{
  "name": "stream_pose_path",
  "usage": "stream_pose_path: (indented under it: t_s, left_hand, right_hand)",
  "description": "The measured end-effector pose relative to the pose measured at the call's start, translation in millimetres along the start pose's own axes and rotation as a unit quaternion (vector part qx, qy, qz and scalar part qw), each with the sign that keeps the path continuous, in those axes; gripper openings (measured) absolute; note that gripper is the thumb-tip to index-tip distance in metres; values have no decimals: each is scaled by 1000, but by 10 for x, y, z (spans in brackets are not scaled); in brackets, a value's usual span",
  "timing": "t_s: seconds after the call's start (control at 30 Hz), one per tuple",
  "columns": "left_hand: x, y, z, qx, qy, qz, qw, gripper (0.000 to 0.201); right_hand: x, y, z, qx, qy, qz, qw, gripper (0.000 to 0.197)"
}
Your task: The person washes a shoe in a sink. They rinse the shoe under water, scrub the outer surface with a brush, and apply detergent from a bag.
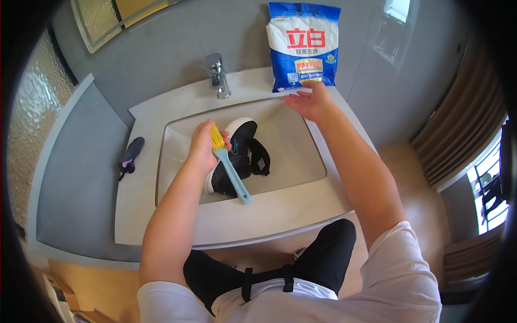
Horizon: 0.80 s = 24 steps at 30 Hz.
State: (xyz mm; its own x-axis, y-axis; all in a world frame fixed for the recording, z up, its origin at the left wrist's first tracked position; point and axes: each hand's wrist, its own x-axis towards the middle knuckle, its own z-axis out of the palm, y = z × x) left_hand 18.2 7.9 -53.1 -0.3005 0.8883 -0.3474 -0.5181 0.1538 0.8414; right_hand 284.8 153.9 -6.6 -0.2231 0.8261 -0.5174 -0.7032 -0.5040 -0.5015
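A scrub brush point(232, 173) with a pale blue handle and yellow bristles is in my left hand point(203, 146). My fingers are closed around its bristle end, and the handle slants toward the front of the sink. Under and beside it a black shoe point(243, 132) with a white sole lies in the basin, its black strap point(262, 157) folded out to the right. My right hand point(309, 102) is stretched over the basin's back right corner, fingers apart and empty. Just behind those fingers stands a blue and white detergent bag point(304, 46); whether they touch it I cannot tell.
A chrome faucet point(217, 76) rises behind the basin point(291, 142). On the counter's left side lies a dark elongated object point(132, 156) with a purple patch. A grey panel point(81, 167) borders the counter on the left, and brown curtains point(458, 118) hang at the right.
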Motion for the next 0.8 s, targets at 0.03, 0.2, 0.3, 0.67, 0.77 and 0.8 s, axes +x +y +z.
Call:
stream_pose_path:
  t_s: [0.03, 0.2, 0.3, 0.67, 0.77, 0.8]
  left_hand:
    - [88, -15, -17, -4, -16, -24, 1000, 31]
    - [198, -55, -82, -18, -48, -77, 996, 39]
    - [174, -79, -121, -18, -59, -80, 995, 45]
    - [63, -78, 102, -52, -105, -93, 989, 51]
    - [19, -41, 12, -47, -85, -85, 992, 51]
    - [-7, -36, 17, -49, -85, -83, 992, 51]
  right_hand:
    - [73, -118, 113, 37, 52, 13, 998, 52]
    - [339, -128, 434, 55, 59, -93, 992, 40]
    - [352, -3, 552, 46, 34, -120, 991, 43]
    - [984, -289, 537, 64, 23, -282, 957, 48]
    - [900, -34, 652, 62, -22, -207, 976, 54]
    - [842, -26, 628, 60, -22, -208, 976, 54]
